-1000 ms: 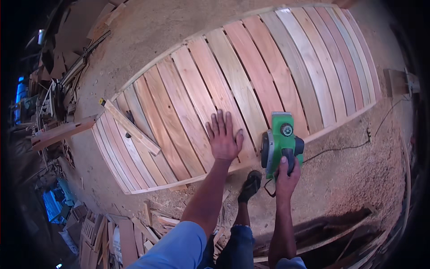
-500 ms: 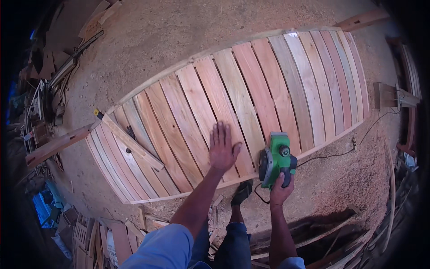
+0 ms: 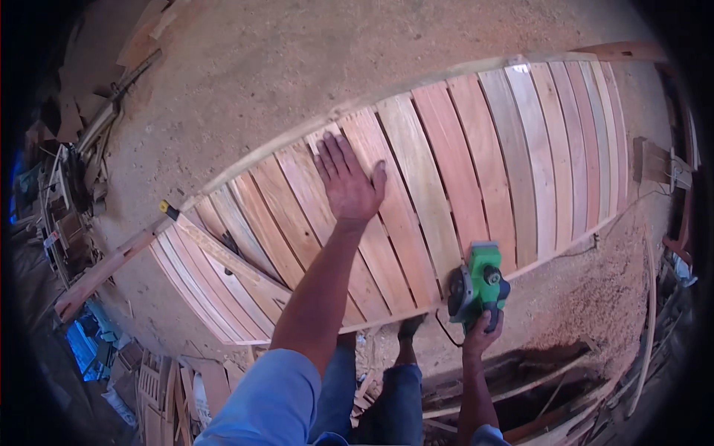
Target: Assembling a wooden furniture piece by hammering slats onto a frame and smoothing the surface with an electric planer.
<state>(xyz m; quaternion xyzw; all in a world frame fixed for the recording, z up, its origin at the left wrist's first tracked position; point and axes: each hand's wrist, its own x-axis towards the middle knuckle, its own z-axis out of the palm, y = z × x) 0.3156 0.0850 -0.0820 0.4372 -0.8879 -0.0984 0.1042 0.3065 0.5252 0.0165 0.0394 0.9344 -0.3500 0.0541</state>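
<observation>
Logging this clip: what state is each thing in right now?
Left hand: open, flat on the panel.
Right hand: gripping the planer's rear handle.
Green electric hand planer: at the panel's near edge, cord attached.
Slatted reddish wooden panel: lying flat.
Long loose wooden strip: lying diagonally across the slats.

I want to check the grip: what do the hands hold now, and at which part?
The right hand holds the green electric planer by its rear handle. The left hand holds nothing; it lies flat on the wooden panel.
</observation>
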